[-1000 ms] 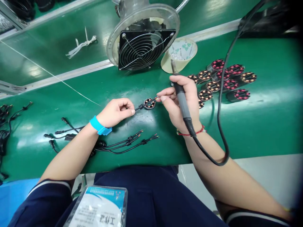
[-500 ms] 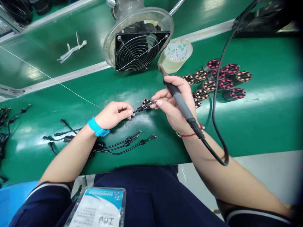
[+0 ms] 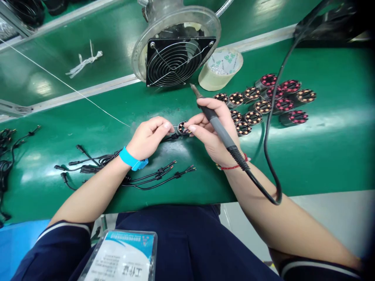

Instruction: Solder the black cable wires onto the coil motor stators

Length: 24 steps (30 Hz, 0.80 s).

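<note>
My right hand (image 3: pixel 215 130) is closed around a soldering iron (image 3: pixel 221 130), its metal tip pointing up and left. The same hand's thumb and fingertips pinch the end of a black cable (image 3: pixel 175 136), beside a small round motor stator (image 3: pixel 182 127) with copper windings. My left hand (image 3: pixel 152 134) is closed in a pinch just left of the stator. A thin pale wire (image 3: pixel 88 99), apparently solder wire, runs from the upper left to this hand, and a short end shows past its fingertips. Part of the stator is hidden behind my right fingers.
Several stators (image 3: pixel 263 105) with copper or red windings stand at the right. A round fan hood (image 3: pixel 175 58) hangs at the back beside a tape roll (image 3: pixel 219 70). Black cables (image 3: pixel 158 175) lie in front, more at the far left. The iron's cord (image 3: pixel 269 144) loops over my right forearm.
My left hand has let go of the black cable and moved up and right, now pinching the thin wire. The cable has dropped lower. My right hand keeps the iron, its tip shifted slightly left.
</note>
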### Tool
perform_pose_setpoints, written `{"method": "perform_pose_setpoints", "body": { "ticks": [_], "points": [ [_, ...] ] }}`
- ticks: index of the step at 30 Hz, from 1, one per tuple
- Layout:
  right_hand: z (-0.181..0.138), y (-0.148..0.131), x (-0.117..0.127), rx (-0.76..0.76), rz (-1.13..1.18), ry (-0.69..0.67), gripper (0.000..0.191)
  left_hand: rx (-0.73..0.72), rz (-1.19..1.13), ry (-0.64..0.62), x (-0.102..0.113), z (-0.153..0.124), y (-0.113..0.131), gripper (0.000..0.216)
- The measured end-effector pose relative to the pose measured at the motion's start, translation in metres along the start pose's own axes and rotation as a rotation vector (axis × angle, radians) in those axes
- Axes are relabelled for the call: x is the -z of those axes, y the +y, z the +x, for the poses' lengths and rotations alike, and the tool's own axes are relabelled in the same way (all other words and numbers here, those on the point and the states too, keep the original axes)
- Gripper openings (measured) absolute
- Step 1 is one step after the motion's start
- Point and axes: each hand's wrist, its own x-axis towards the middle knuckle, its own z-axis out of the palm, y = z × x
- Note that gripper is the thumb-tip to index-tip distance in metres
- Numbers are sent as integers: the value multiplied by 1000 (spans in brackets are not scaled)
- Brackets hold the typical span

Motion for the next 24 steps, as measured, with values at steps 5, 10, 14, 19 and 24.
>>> {"method": "perform_pose_setpoints", "body": {
  "ticks": [5, 10, 14, 19, 24],
  "points": [
    [-3, -4, -7, 38, 15, 0, 52, -79, 103, 60, -8, -1, 2, 28],
    [-6, -8, -10, 86, -21, 18, 49, -105, 149, 48, -11, -2, 2, 29],
    [-6, -10, -10, 125, -20, 24, 47, -149, 176, 20, -11, -3, 3, 29],
    [-6, -14, -14, 184, 28, 45, 39, -187, 71, -69, -8, -3, 3, 29],
    [-8, -17, -20, 238, 178, 52, 41, 32, -386, -337, -4, -2, 5, 34]
  ]
}}
